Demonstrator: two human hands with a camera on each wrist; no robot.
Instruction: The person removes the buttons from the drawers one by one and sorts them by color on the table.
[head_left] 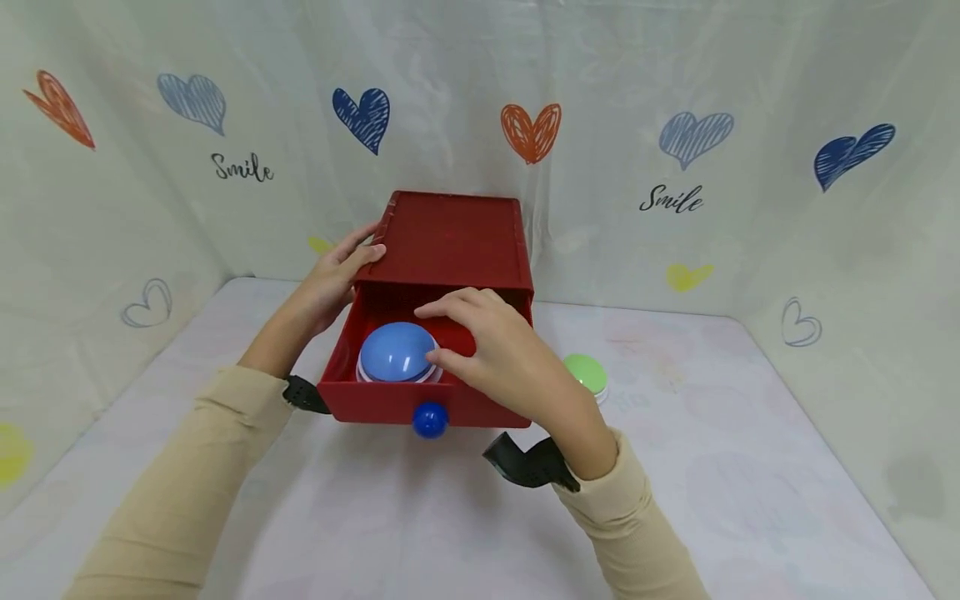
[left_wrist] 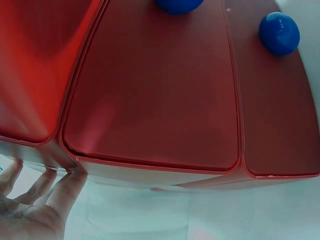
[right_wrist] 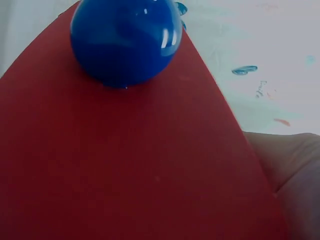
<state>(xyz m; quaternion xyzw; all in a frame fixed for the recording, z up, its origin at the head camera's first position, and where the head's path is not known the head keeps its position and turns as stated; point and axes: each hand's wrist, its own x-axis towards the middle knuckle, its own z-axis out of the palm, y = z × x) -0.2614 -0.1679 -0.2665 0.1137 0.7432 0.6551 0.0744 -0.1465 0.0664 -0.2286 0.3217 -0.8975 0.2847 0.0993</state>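
A red drawer box (head_left: 457,237) stands with its top drawer (head_left: 487,407) pulled out. In that drawer lies a blue dome-topped round button (head_left: 397,352) with a white base. My left hand (head_left: 330,283) rests against the box's left side, thumb at the top edge; its fingers reach along the side in the left wrist view. Over the drawer hovers my right hand (head_left: 487,342), thumb and fingers spread apart. Its thumb is at the button's right edge; whether it touches, I cannot tell. The right wrist view shows mostly red drawer front (right_wrist: 135,165) and part of the hand (right_wrist: 295,170).
A green dome-topped round button (head_left: 587,372) stands on the white table (head_left: 690,433), right of the box, partly behind the right forearm. A blue ball knob (head_left: 431,420) sticks out from the drawer front. A light curtain (head_left: 600,58) with printed hearts hangs behind.
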